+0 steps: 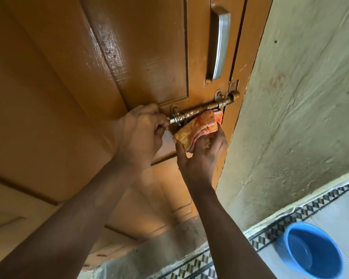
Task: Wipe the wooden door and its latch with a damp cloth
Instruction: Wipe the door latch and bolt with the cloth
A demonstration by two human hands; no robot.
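The latch [205, 108] is the landmark: a sliding bolt fixed low on the wooden door [69, 81], its long axis running from lower left up to upper right, toward the door's edge by the wall [300, 97]. At the latch's left end, the left hand [138, 133] curls its fingers round the bolt's knob end, gripping it. Just below the middle of the bolt, the cloth [199, 129], folded and orange-patterned, lies pressed up against the underside of the rod, touching it. Beneath the cloth, the right hand [199, 158] holds it from below, thumb on one side and fingers bent round the other. So the bolt lies just above the right hand's fingers, and this hand is the one placed to rub; any stroke would, I judge, need to follow the rod's slant up toward the wall. Above the latch's right part hangs the metal handle [220, 45]. Far below and right of the latch, a blue basin [312, 250] stands on the floor.
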